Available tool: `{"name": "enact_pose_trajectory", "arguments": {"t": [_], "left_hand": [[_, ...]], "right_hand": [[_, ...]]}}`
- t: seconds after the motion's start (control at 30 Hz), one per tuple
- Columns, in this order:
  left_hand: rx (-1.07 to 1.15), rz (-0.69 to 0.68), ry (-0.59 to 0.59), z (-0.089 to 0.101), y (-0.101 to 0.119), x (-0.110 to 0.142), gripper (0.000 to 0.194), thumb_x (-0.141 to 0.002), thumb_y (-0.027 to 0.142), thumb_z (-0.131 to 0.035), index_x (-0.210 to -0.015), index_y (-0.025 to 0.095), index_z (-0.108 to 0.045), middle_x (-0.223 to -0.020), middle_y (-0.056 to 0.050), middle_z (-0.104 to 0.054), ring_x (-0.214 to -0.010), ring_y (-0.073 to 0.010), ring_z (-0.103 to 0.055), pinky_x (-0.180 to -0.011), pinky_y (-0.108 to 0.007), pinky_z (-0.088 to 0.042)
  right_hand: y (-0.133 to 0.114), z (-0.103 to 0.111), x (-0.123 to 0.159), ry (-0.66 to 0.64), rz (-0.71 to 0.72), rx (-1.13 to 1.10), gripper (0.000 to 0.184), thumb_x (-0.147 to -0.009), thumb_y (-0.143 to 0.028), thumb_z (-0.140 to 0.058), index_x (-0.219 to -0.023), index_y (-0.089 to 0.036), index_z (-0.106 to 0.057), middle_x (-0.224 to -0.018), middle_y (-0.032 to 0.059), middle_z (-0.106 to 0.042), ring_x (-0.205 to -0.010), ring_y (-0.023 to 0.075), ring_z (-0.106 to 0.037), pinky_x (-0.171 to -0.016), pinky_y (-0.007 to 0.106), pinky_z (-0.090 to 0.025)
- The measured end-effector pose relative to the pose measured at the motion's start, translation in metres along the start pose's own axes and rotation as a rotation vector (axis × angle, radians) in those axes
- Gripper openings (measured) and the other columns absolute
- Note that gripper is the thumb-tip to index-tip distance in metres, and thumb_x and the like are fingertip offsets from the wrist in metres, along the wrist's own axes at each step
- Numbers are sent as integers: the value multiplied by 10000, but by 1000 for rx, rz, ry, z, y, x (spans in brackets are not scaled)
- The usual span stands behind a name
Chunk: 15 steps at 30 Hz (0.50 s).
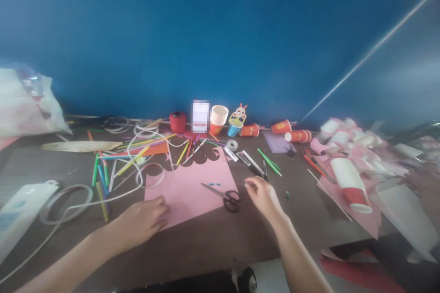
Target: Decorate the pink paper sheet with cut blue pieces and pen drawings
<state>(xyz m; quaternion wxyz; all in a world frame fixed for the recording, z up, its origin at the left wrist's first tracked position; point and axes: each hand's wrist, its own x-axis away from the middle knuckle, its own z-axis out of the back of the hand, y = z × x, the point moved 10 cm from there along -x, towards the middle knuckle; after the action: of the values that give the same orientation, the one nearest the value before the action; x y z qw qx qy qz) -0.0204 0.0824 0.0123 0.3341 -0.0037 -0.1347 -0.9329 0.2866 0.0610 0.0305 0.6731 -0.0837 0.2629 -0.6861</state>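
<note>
My left hand [146, 217] lies at the left edge of a pink paper sheet [189, 192], fingers spread a little and resting on it. Curved bites are cut out of the sheet's far edge. Black-handled scissors [224, 195] lie partly open across its right side, with a small blue strip [215, 184] just beyond the blades. To the right of the scissors, my right hand [263, 194] hovers low over the table, thumb and fingertips pinched together. Whatever those fingertips hold, if anything, is too small to make out.
Coloured straws [103, 178] and a white cable [130, 192] clutter the left, near a power strip [20, 215]. Stacked paper cups [220, 114], a red thread spool [178, 122] and a tape roll [232, 145] stand behind. Paper scraps [364, 142] and a cup [350, 185] lie right.
</note>
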Motion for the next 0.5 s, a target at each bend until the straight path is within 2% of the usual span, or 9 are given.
{"name": "enact_pose_trajectory", "arguments": {"t": [0.1, 0.27, 0.37, 0.5], "left_hand": [[11, 12, -92, -8, 2, -6, 197, -879, 248, -407, -864, 212, -600, -856, -38, -587, -779, -166, -598, -695, -282, -438], [-7, 26, -46, -11, 7, -17, 180, -883, 246, -414, -829, 189, -577, -835, -40, -573, -767, -160, -586, -668, -266, -414], [-12, 37, -33, -12, 9, -9, 142, -879, 227, -438, -819, 191, -561, -852, -33, -565, -771, -152, -572, -666, -264, -415], [-25, 31, -26, -7, 13, 15, 119, -878, 190, -445, -875, 195, -564, -932, -38, -566, -876, -161, -548, -749, -278, -421]], "right_hand": [[7, -1, -25, -15, -8, 140, 185, -854, -223, -449, -910, -188, -622, -846, 36, -640, -767, 148, -609, -716, 242, -458], [-4, -19, -73, -10, -44, 301, 213, -842, -249, -478, -989, -179, -615, -967, 71, -606, -899, 182, -581, -782, 269, -435], [-8, -33, -92, -38, -73, 349, 218, -826, -263, -501, -971, -155, -622, -959, 109, -588, -914, 220, -573, -782, 302, -426], [-5, -46, -103, -93, -112, 372, 235, -812, -266, -517, -961, -121, -627, -954, 156, -579, -908, 260, -579, -760, 340, -423]]}}
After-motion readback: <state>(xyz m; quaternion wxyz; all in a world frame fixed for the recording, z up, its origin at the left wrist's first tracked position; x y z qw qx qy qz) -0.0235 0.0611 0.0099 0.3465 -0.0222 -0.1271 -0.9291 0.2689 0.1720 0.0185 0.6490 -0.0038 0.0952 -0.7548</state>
